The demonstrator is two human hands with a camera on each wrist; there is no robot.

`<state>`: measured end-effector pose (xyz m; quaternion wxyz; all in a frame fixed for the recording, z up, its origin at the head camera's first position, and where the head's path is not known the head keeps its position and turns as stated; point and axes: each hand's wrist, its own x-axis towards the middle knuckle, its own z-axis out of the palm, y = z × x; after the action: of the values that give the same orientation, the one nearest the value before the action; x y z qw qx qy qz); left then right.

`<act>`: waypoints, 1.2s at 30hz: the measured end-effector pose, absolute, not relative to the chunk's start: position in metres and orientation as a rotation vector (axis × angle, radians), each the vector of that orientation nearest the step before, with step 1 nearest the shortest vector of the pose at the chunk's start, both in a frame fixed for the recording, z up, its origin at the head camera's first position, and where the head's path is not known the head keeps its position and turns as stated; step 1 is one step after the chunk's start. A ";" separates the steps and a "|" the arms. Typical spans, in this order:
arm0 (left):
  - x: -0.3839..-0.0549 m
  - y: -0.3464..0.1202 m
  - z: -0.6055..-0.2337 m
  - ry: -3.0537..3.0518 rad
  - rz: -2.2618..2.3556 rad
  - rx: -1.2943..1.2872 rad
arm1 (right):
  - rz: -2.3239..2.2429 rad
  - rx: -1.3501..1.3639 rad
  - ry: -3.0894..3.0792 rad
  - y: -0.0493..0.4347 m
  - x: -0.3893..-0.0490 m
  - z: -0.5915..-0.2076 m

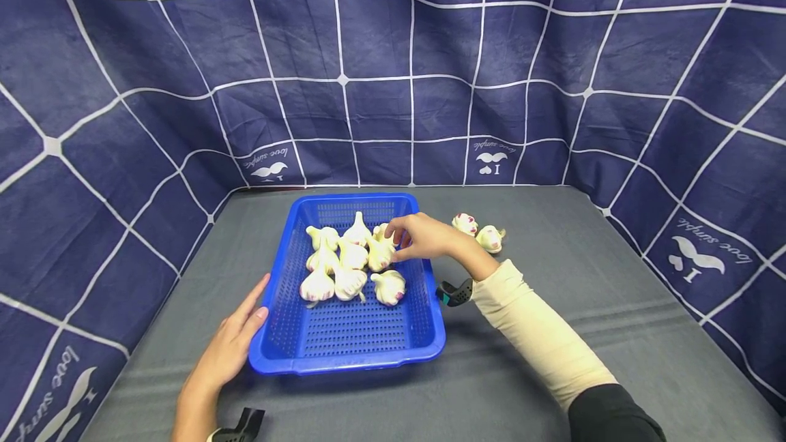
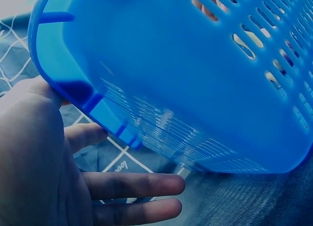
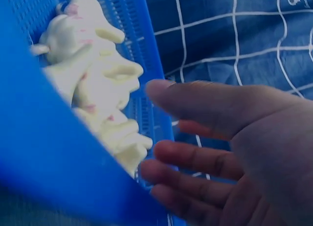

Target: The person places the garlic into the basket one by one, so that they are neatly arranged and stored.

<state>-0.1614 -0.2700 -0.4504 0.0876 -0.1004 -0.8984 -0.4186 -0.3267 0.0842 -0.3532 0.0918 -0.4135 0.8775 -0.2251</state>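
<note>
In the head view a blue plastic basket point(image 1: 346, 363) holds several garlic bulbs point(image 1: 350, 282) with pale, pink-streaked skins. My right hand point(image 1: 424, 236) reaches over its right rim, fingers and thumb apart beside the rightmost bulbs point(image 1: 381, 251). Nothing sits between those fingers in the right wrist view, where the hand point(image 3: 210, 152) is loosely spread near the bulbs' stems point(image 3: 122, 72). At the left rim, my left hand point(image 1: 230, 350) rests with its thumb over the edge. In the left wrist view the left hand's fingers point(image 2: 142, 184) stretch out straight below the rim point(image 2: 63, 64).
Two more garlic bulbs point(image 1: 490, 239) lie on the grey tabletop point(image 1: 540, 271) right of the basket, partly behind my right forearm. A navy cloth point(image 1: 381, 108) with white grid lines walls in the back and both sides.
</note>
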 end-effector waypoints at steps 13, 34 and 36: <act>-0.161 -0.270 -0.451 -2.663 -1.270 -0.293 | -1.126 -1.081 2.705 0.125 -0.344 -0.363; -0.163 -0.270 -0.450 -2.645 -1.261 -0.322 | -1.050 -0.868 2.919 0.212 -0.354 -0.397; -0.163 -0.270 -0.450 -2.641 -1.268 -0.328 | -1.056 -0.829 2.932 0.218 -0.354 -0.399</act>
<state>-0.1628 -0.2698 -0.4502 0.0966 -0.1107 -0.8918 -0.4280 -0.3536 0.2182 -0.3993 -0.0416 -0.2567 0.9085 -0.3271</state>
